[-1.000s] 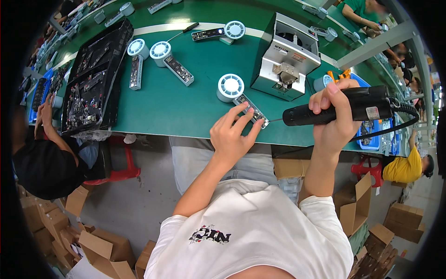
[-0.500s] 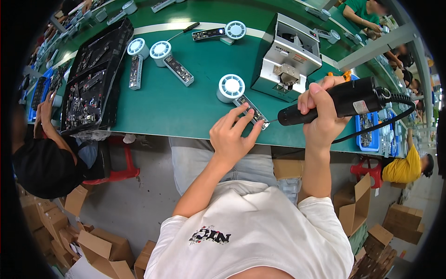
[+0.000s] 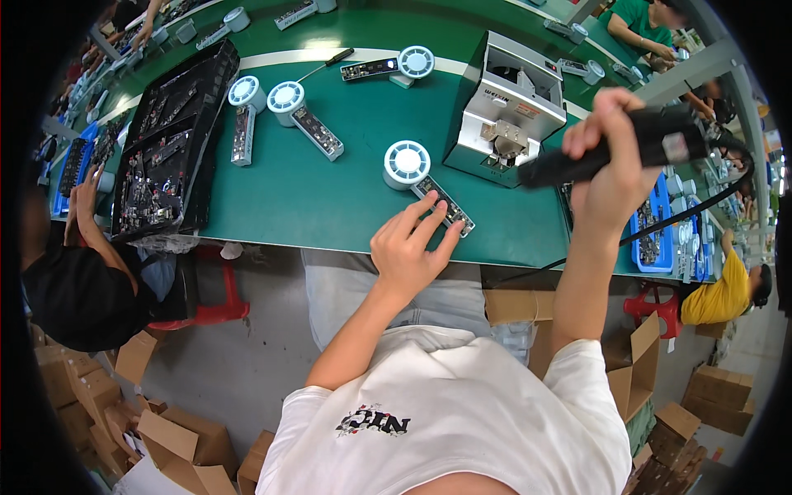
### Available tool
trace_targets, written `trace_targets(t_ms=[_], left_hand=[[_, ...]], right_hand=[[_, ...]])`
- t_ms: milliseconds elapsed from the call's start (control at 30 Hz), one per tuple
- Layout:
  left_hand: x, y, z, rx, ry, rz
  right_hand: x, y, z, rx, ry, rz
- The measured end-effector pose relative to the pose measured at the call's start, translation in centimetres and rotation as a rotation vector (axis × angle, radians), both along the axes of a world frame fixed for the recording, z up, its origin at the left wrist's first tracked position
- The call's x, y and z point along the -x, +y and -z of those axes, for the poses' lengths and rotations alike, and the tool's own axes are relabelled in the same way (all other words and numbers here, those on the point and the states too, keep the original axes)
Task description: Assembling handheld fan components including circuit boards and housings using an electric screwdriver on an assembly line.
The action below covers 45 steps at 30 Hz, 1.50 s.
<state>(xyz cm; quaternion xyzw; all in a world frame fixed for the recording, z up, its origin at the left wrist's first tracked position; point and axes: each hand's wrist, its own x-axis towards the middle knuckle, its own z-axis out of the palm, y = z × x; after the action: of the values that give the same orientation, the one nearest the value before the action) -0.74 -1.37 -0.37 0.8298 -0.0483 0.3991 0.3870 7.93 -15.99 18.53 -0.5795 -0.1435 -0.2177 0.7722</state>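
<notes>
A handheld fan with a round pale-blue head (image 3: pixel 407 164) lies in front of me, its open handle (image 3: pixel 459 217) showing a circuit board. My left hand (image 3: pixel 410 245) steadies that handle, fingertips on the board and thumb along the near edge. Raised to the right, my right hand (image 3: pixel 615 157) is wrapped around a black electric screwdriver (image 3: pixel 569 171), blurred by motion. The screwdriver's front end is apart from the fan, near the silver machine; its bit cannot be made out.
A silver-and-black machine (image 3: pixel 505 124) stands behind the screwdriver. Farther back lie more fans (image 3: pixel 286 97) and a thin screwdriver (image 3: pixel 338 57). To the left is a black tray (image 3: pixel 169 157) of boards, to the right a blue bin (image 3: pixel 662 252). The screwdriver's cable (image 3: pixel 693 205) trails rightward.
My right hand has lifted the electric screwdriver away from the end of the fan's handle, up and to the right. My left hand stays on the fan, which has shifted slightly.
</notes>
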Motion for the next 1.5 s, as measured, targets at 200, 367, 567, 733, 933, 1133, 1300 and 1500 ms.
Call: trace_targets(t_ms=[200, 367, 567, 733, 933, 1133, 1300, 1500], left_hand=[[0.2, 0.0, -0.1, -0.009, 0.003, -0.001], [0.4, 0.1, -0.1, -0.002, 0.013, -0.004], [0.2, 0.3, 0.1, 0.019, -0.013, -0.014], [0.2, 0.3, 0.3, 0.033, -0.028, 0.013], [0.5, 0.4, 0.1, 0.037, -0.01, 0.012], [0.5, 0.5, 0.1, 0.036, 0.004, 0.027], [0.4, 0.4, 0.4, 0.037, -0.009, 0.026], [0.4, 0.4, 0.2, 0.044, -0.005, 0.027]], right_hand=[[-5.1, 0.7, -1.6, 0.081, -0.107, 0.138], [-5.0, 1.8, -0.3, 0.172, -0.014, 0.129], [-1.2, 3.3, 0.1, 0.138, 0.034, 0.026], [0.9, 6.9, 0.1, 0.016, -0.012, -0.106], [0.6, 8.9, 1.5, 0.058, 0.01, -0.152], [0.7, 9.6, 1.7, 0.075, 0.014, -0.131], [1.1, 9.8, 1.5, 0.093, -0.005, -0.126], [1.1, 9.7, 1.5, 0.078, -0.006, -0.139]])
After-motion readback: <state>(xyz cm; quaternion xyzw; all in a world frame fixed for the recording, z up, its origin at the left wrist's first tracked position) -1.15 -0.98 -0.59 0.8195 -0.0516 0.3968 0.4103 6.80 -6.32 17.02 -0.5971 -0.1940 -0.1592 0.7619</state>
